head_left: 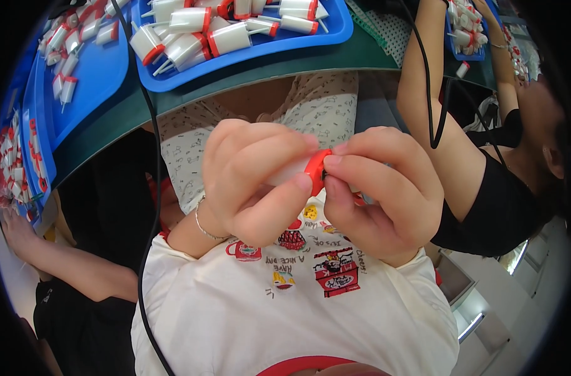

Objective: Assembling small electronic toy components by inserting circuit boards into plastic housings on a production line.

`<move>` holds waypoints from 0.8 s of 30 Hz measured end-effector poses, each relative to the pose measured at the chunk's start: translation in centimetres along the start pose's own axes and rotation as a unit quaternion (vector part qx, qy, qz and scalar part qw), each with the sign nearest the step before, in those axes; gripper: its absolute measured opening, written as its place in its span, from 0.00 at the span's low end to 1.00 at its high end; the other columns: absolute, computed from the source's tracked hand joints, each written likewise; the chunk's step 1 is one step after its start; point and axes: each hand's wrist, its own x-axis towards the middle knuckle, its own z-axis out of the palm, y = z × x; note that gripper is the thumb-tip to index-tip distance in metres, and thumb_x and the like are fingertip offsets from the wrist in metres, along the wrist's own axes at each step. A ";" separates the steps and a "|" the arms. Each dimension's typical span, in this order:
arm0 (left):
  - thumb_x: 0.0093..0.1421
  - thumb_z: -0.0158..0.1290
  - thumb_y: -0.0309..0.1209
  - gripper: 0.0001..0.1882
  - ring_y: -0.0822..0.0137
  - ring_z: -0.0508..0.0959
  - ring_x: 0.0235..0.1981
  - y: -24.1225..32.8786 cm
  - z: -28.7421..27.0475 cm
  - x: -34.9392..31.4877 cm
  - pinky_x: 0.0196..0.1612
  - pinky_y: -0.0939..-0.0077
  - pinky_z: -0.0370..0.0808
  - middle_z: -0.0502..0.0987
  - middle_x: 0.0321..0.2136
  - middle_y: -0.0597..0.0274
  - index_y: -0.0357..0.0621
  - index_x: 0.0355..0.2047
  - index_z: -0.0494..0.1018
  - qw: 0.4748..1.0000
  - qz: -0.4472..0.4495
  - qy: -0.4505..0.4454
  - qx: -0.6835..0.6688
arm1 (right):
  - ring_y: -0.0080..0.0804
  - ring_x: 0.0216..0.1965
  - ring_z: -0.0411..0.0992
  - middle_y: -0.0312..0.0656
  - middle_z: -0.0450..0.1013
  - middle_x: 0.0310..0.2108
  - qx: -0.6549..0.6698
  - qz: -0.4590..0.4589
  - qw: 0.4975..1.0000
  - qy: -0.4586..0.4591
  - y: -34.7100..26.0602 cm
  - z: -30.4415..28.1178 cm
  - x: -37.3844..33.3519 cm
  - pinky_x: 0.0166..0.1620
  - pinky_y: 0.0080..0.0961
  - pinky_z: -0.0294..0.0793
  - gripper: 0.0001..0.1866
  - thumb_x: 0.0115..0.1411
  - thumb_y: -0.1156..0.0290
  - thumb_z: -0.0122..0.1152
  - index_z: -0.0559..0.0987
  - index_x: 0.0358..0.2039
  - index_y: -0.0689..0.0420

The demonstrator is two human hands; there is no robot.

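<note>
Above my lap, both hands meet around a white cylinder with a red end cap (315, 173). My left hand (251, 178) is closed round the white body, its thumb and fingers beside the red rim. At the open face of the red end, my right hand (386, 185) pinches with thumb and fingertips, touching the rim; a small dark spot shows there. Whether a small part sits between those right fingertips is hidden. Beyond my hands, a blue tray (248, 61) holds a pile of similar white cylinders (188, 50) with red ends and thin white stems.
A second blue tray (97, 94) with more cylinders lies at the left on the green table (125, 141). A black cable (154, 207) runs down the left side, another (428, 81) hangs at right. Co-workers' arms (445, 138) are close on both sides.
</note>
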 end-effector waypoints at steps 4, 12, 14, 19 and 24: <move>0.36 0.55 0.25 0.17 0.59 0.73 0.26 -0.1 0.3 -0.1 0.19 0.76 0.64 0.73 0.33 0.49 0.44 0.30 0.66 1.000 -0.007 0.012 -0.023 | 0.33 0.23 0.69 0.41 0.70 0.26 -0.020 0.025 0.999 -0.010 -0.4 -0.2 0.2 0.25 0.23 0.69 0.13 0.34 0.80 0.65 0.76 0.26 0.59; 0.36 0.55 0.26 0.14 0.59 0.73 0.25 -0.3 0.3 -0.1 0.19 0.76 0.66 0.74 0.32 0.49 0.43 0.26 0.66 1.000 0.000 0.004 -0.010 | 0.33 0.22 0.68 0.40 0.70 0.26 -0.001 0.008 1.000 -0.018 0.1 -0.1 0.3 0.25 0.24 0.68 0.13 0.34 0.81 0.64 0.75 0.25 0.59; 0.36 0.55 0.26 0.13 0.60 0.73 0.24 -0.3 0.3 0.1 0.19 0.76 0.66 0.74 0.32 0.49 0.43 0.25 0.66 1.000 -0.006 0.002 -0.012 | 0.33 0.22 0.68 0.40 0.69 0.26 0.004 0.003 1.000 -0.024 0.2 -0.1 0.3 0.24 0.24 0.67 0.13 0.34 0.81 0.64 0.75 0.25 0.59; 0.39 0.56 0.27 0.19 0.59 0.74 0.21 -0.2 1.0 0.1 0.17 0.78 0.64 0.74 0.30 0.46 0.43 0.30 0.60 0.999 -0.014 0.025 -0.035 | 0.33 0.22 0.67 0.40 0.69 0.25 0.025 0.001 0.999 -0.026 0.1 0.0 0.3 0.24 0.24 0.65 0.13 0.33 0.82 0.64 0.74 0.25 0.60; 0.40 0.57 0.28 0.23 0.59 0.74 0.20 -0.6 0.9 -0.2 0.16 0.78 0.63 0.75 0.30 0.46 0.43 0.33 0.56 0.999 -0.020 0.009 -0.039 | 0.27 0.19 0.63 0.42 0.68 0.24 0.032 0.011 0.998 -0.061 -0.1 -0.3 0.6 0.20 0.19 0.61 0.12 0.36 0.85 0.61 0.74 0.25 0.63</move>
